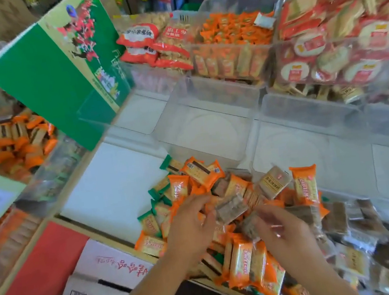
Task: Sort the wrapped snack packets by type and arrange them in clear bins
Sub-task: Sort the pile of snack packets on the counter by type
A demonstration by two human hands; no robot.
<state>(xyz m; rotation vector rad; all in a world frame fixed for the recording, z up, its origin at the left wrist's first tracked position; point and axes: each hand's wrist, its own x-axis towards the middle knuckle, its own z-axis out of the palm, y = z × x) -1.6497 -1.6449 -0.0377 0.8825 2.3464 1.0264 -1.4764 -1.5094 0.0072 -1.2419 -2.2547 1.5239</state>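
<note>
Shop bins [217, 99] fill mid-frame; lower centre, left hand [188, 224] and right hand [283, 229] each pinch a light, crinkly brown packet [231, 208] from the pile [240, 260], best gripped edgewise.

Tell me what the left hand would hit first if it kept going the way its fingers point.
Probably the brown-wrapped packet right at the left hand's fingertips, which it already seems to touch. Beyond lies the mixed pile of orange packets. Depth is blurred, so contact is uncertain.

A green carton [55, 74] stands tilted far up-left of the hands; a white printed box [101, 276] sits low to their left, beside a red panel [43, 263].
</note>
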